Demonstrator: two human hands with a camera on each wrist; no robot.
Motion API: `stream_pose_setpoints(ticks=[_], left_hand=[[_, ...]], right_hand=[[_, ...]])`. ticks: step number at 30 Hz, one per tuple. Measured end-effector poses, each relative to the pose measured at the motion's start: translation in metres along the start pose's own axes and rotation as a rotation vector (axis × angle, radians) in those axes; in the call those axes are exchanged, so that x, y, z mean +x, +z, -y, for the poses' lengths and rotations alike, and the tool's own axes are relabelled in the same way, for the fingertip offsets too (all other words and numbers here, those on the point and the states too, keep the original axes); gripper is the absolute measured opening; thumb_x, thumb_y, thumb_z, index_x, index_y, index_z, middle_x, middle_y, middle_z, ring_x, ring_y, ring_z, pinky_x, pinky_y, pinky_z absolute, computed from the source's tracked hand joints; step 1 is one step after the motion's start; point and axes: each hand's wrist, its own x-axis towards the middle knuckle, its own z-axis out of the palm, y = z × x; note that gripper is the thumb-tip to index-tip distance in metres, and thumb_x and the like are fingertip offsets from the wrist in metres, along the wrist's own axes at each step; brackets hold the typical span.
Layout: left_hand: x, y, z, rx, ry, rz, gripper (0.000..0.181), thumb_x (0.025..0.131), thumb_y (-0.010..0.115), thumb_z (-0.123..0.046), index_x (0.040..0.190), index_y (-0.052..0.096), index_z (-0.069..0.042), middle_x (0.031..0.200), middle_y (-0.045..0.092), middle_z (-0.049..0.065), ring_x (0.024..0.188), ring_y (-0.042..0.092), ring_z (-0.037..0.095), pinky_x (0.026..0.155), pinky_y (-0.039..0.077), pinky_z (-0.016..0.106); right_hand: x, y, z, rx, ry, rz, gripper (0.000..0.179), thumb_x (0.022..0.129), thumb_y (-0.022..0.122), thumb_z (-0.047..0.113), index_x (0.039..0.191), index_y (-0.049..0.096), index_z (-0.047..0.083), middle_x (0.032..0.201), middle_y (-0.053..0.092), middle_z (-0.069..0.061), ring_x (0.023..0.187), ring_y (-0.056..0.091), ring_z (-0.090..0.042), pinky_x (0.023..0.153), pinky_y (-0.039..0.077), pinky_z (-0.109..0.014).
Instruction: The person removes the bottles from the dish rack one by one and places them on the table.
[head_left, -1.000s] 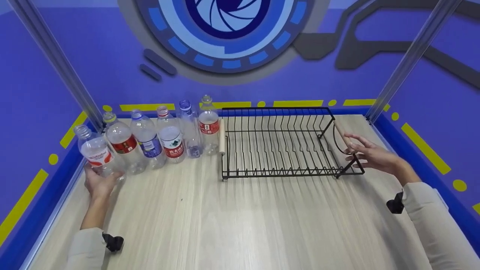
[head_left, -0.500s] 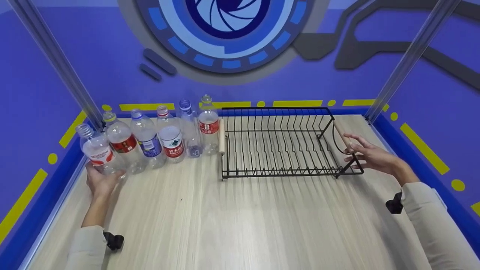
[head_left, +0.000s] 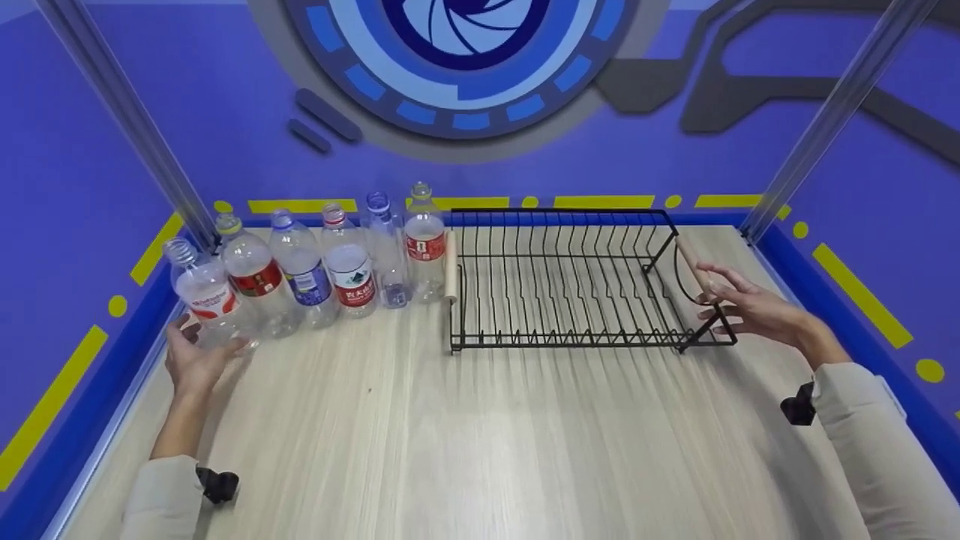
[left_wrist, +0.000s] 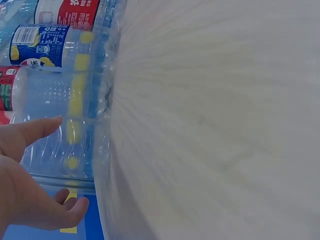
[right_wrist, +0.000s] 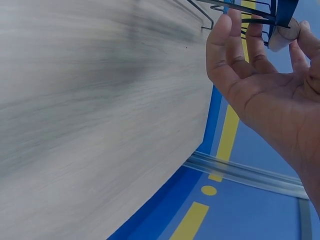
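Observation:
My left hand (head_left: 196, 360) is low at the leftmost bottle, a clear plastic bottle (head_left: 214, 304) with a white and red label. In the left wrist view, its thumb and fingers (left_wrist: 75, 212) spread on either side of the bottle base. To the right, more uncapped bottles stand in a row: a red-labelled bottle (head_left: 262, 281), a blue-labelled bottle (head_left: 310, 285) and others. With loosely extended fingers, my right hand (head_left: 765, 311) touches the wooden handle (head_left: 694, 266) of a black wire dish rack (head_left: 570, 341). In the right wrist view, the thumb (right_wrist: 307, 37) is at the handle's end.
The rack's left wooden handle (head_left: 451, 266) stands close beside the last bottle (head_left: 426, 251) in the row. A light wood table (head_left: 480, 435) spreads out in front. Blue walls (head_left: 525, 172) and metal posts (head_left: 825, 120) enclose its back and sides.
The left hand's fingers have loosened and drawn slightly away from the leftmost bottle, which stays in the row. The head view has shifted slightly. The right hand keeps its place at the rack.

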Motion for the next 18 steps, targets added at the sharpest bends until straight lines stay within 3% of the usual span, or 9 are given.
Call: stream_pose_setpoints(ticks=[8,14,18], left_hand=[[-0.012,-0.015,0.001,0.030,-0.024,0.049,0.101,0.095,0.072,-0.025,0.164,-0.001,-0.016,0.172,0.011,0.017,0.159,0.013,0.036,0.127,0.022,0.055],[-0.030,-0.026,-0.005,0.040,-0.034,0.120,0.101,0.096,0.072,-0.032,0.163,-0.003,-0.016,0.172,0.010,0.017,0.159,0.011,0.037,0.127,0.022,0.056],[-0.043,-0.029,-0.009,0.037,-0.029,0.127,0.098,0.097,0.069,-0.033,0.163,-0.002,-0.017,0.171,0.012,0.016,0.158,0.014,0.037,0.126,0.023,0.055]], right_hand=[[-0.002,-0.003,0.001,0.003,0.011,-0.010,0.048,0.111,0.034,0.040,0.157,0.019,0.039,0.123,0.058,0.005,0.114,0.064,-0.016,0.091,0.055,-0.040],[-0.001,-0.002,0.003,0.005,0.003,0.006,0.049,0.112,0.033,0.039,0.158,0.018,0.038,0.123,0.057,0.005,0.112,0.065,-0.013,0.092,0.055,-0.041],[0.000,-0.001,0.002,-0.001,0.007,0.000,0.050,0.111,0.034,0.041,0.159,0.018,0.039,0.123,0.057,0.006,0.115,0.064,-0.015,0.094,0.055,-0.043]])
